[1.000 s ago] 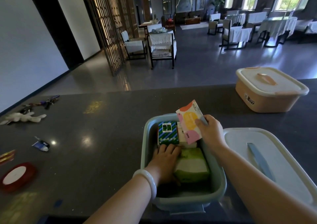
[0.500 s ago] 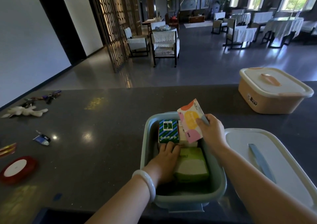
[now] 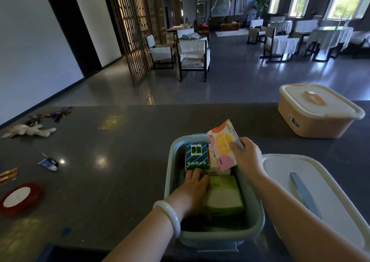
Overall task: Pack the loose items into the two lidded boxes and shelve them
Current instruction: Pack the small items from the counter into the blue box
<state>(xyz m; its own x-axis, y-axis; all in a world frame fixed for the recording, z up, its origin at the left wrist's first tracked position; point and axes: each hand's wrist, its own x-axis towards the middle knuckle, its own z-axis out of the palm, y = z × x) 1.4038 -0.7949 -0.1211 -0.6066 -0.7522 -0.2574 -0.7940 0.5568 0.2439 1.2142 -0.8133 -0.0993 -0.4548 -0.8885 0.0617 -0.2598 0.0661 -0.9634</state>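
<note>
A dark, glossy counter (image 3: pixel 120 141) fronts a dim hall of cloth-covered tables (image 3: pixel 330 35). Near its front edge, the right hand (image 3: pixel 248 157) pinches a pastel packet (image 3: pixel 223 145) between thumb and fingers. The packet stands on its long axis, leaning slightly left, with its lower end inside the far right corner of an open grey-blue box (image 3: pixel 170 171). The gap it likely drops into lies straight below that hand, beside a striped green carton (image 3: pixel 196 156) standing on end. The left hand (image 3: pixel 195 189) lies inside the box, fingers fairly straight, pressing at the carton's foot beside a pale green pack (image 3: pixel 224 197). The packet is thin, printed with orange, yellow and pink blobs. A white lid (image 3: pixel 280 171) lies just right of the box, and a closed peach box (image 3: pixel 316 117) sits at the far right edge. Keys (image 3: pixel 54 114), a plush toy (image 3: pixel 30 130), a small tube (image 3: pixel 49 163) and a red ribbon spool (image 3: pixel 20 198) wait along the left edge.
</note>
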